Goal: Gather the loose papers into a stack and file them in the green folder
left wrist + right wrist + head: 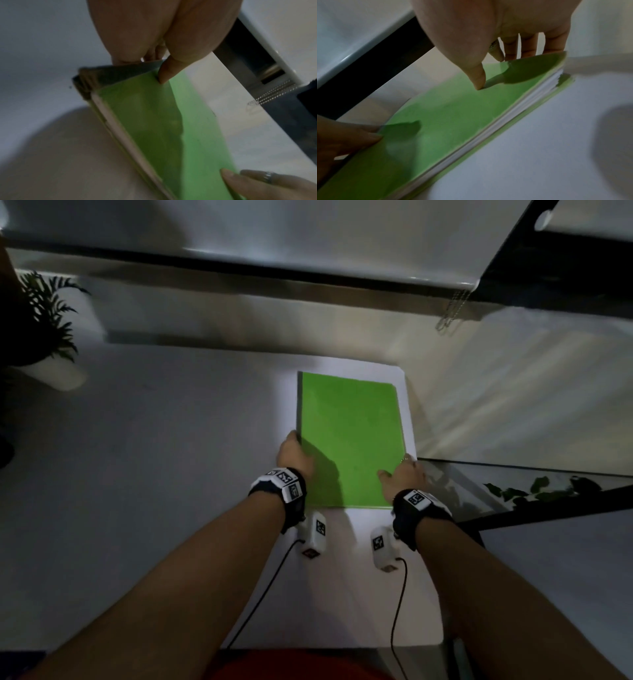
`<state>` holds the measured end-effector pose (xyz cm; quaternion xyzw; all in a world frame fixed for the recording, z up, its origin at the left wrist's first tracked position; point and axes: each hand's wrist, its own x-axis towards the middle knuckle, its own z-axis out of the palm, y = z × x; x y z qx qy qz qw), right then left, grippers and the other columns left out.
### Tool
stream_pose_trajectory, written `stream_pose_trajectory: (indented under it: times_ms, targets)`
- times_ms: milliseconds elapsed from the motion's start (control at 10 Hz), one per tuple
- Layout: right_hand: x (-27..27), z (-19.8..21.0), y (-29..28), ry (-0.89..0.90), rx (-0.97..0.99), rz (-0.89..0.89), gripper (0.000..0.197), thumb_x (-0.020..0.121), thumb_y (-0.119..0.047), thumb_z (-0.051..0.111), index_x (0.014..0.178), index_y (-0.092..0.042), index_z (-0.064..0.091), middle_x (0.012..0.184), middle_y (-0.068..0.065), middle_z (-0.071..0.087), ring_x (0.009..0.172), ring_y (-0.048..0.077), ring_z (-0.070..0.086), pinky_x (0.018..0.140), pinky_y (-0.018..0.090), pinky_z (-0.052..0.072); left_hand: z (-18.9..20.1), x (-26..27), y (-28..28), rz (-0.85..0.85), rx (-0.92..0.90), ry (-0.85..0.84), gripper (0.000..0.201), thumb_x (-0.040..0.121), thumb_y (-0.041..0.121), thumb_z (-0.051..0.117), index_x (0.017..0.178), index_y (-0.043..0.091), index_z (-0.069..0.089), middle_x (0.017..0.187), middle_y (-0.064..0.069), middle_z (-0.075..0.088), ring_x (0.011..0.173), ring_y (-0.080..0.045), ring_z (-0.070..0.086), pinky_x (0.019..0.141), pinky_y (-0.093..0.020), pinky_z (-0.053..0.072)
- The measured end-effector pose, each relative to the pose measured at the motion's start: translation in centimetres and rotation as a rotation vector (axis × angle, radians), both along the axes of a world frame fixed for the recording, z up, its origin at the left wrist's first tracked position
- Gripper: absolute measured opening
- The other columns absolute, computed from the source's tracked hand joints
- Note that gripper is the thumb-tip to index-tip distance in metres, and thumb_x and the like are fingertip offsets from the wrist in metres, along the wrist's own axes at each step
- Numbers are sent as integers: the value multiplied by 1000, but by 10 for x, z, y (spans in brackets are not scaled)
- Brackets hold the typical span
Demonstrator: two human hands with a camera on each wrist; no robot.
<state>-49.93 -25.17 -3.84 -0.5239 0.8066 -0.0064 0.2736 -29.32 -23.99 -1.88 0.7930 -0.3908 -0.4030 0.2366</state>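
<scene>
I see both hands pinching the closed green folder (349, 436), papers (489, 129) inside: left hand (295, 457) at 9 o'clock edge, right hand (404, 474) at 4 o'clock corner.

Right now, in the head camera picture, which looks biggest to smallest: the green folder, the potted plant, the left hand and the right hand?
1. Green folder, clearly largest.
2. Potted plant, partly cut off by the frame edge.
3. Left hand and right hand look about alike, so I won't rank them.
</scene>
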Motion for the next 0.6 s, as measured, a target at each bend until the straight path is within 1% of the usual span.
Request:
stream_pose_trajectory:
  times_ms: [100,200,300,400,500,600]
  targets:
    - [-2,0,-12,31,5,13,75,88,-34,62,146,-3,27,149,19,34,135,40,35,110,52,35,-8,3,-23,-82,20,-79,42,70,4,57,112,9,56,109,-17,65,99,-39,63,87,-46,54]
    - [-2,-4,-16,15,4,11,73,88,-32,65,145,-3,29,149,18,32,134,40,35,108,53,39,-9,5,-29,-103,39,-117,45,67,2,59,112,8,58,111,-18,63,101,-39,62,89,-47,54]
    - [-3,-3,-15,17,-22,21,73,87,-32,67,144,-2,31,148,17,34,133,39,37,107,52,41,-8,4,-24,-85,78,-127,50,74,0,57,124,8,53,122,-20,55,111,-41,57,97,-47,49]
    - [-7,1,-15,-4,-73,40,68,89,-28,64,144,-1,33,147,16,36,132,37,41,107,47,40,-6,6,-20,-114,131,-140,54,81,6,56,132,10,43,130,-20,44,117,-42,51,101,-48,45]
    - [-9,11,-7,1,-152,42,62,89,-26,60,143,-7,35,146,12,36,127,37,44,106,50,41,2,11,-13,-142,160,-236,61,84,21,58,139,13,31,137,-17,37,122,-43,42,98,-48,41]
    - [-6,21,-3,44,-199,68,54,89,-26,57,138,-13,40,142,9,38,122,36,44,102,49,43,7,20,-7,-108,118,-297,48,92,34,45,134,12,37,136,-19,42,122,-42,40,98,-49,38]
